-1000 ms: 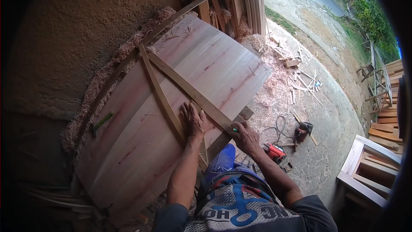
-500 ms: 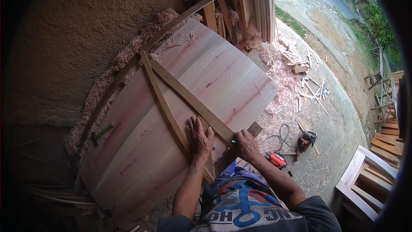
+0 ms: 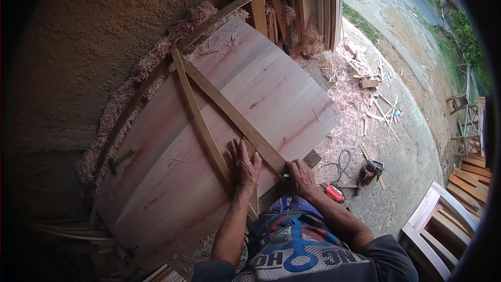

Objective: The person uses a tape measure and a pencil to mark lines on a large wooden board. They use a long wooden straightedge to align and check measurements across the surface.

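Note:
A broad wooden panel (image 3: 151,193) with pink streaks lies before me, crossed by a long straight batten (image 3: 229,115) and a narrower strip (image 3: 203,136) that diverge from near its upper left edge. My left hand (image 3: 245,167) rests on the panel and batten between the two, fingers spread. At the batten's near end, my right hand (image 3: 300,177) is curled around a small green object (image 3: 287,175), too small to identify, pressed against the batten's edge. A green-handled tool, apparently a hammer (image 3: 121,160), lies on the panel's left side.
Another long strip (image 3: 209,21) runs along the wall side over shavings. Boards (image 3: 313,5) stand upright at the back. On the concrete to the right lie a red tool (image 3: 332,192), a dark power tool (image 3: 370,172) with cable and offcuts. Wooden frames (image 3: 428,235) stand at lower right.
The view has shifted slightly, moving the panel's right corner lower in the picture. My hands remain along the batten with little movement, the left fingers still spread and the right still curled.

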Available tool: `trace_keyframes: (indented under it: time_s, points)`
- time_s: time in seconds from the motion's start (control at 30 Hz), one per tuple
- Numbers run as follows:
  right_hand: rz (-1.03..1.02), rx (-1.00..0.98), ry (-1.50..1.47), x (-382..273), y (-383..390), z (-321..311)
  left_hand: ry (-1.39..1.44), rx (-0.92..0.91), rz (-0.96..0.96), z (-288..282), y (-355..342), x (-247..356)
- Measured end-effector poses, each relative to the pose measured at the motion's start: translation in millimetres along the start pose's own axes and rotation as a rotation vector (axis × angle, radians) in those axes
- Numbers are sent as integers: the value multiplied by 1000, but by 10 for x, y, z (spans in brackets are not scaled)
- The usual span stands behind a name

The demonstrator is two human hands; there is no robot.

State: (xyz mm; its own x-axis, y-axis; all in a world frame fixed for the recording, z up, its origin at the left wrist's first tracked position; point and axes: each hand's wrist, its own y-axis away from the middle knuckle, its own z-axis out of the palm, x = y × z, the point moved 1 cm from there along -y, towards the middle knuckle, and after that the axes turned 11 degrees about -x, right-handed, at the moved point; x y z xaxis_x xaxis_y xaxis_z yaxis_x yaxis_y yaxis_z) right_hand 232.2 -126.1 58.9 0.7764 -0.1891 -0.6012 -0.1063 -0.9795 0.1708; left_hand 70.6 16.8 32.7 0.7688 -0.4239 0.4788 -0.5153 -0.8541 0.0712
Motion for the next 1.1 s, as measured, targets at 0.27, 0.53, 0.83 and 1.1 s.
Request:
trace_keyframes:
  time_s: [0.27, 0.53, 0.83, 1.1]
  points:
    - [5, -107, 52, 53, -87, -20, -18, 35, -1, 27, -67, -44]
    - [43, -109, 28, 167, -121, 70, 10, 4, 0, 44, -88, -24]
    - [67, -273, -101, -72, -217, -427, -79, 25, 57, 73, -51, -87]
    - [128, -8, -545, -406, -1469, -957, -182, 29, 74, -60, -28, -26]
